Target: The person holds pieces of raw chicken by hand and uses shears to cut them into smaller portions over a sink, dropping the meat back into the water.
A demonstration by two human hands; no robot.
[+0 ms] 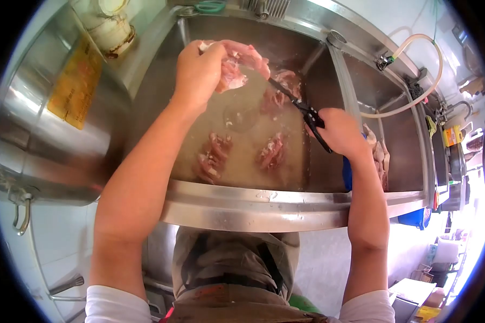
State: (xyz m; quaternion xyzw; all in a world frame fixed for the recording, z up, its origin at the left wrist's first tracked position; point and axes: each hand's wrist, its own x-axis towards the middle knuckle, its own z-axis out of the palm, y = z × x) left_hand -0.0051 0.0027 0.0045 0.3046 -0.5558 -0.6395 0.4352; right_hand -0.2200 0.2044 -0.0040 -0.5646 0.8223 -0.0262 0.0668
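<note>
My left hand (199, 75) grips a piece of raw meat (237, 59), pink with white bits, above the water in the large steel sink (237, 196). My right hand (339, 131) is closed around the handles of black scissors (306, 110). Their blades point up and left, with the tips at the lower right end of the held meat. Under the blades, another lump of meat (285, 83) lies in the cloudy water. Two more meat pieces, one at the left (214, 156) and one at the right (271, 151), rest nearer the front rim.
A second basin (401, 156) adjoins on the right, with pale raw poultry (380, 151) and something blue (346, 173) by the divider. A hose (441, 70) arches over it. On the left stands a big steel vessel (24, 140). Green-handled scissors (210, 6) lie on the back ledge.
</note>
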